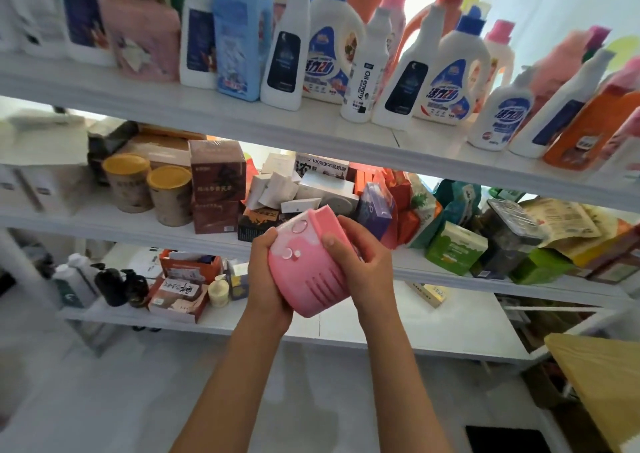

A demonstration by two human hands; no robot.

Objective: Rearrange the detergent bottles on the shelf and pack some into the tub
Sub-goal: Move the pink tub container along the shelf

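1. Head view shows your left hand (266, 276) and your right hand (360, 269) both wrapped around a pink bottle (308, 265).
2. Your left fingers curl round its left side, and your right thumb presses on its front.
3. You hold the pink bottle tilted in the air, in front of the middle shelf (104, 225).
4. Up on the top shelf (207, 113) many detergent bottles stand close together.
5. A blue bottle (240, 36) stands there, next to a white bottle with a dark label (285, 54).
6. Two tins with yellow lids (149, 185) sit side by side on the middle shelf, beside brown boxes (216, 185).
7. Dark pump bottles (121, 286) stand on the lower shelf.
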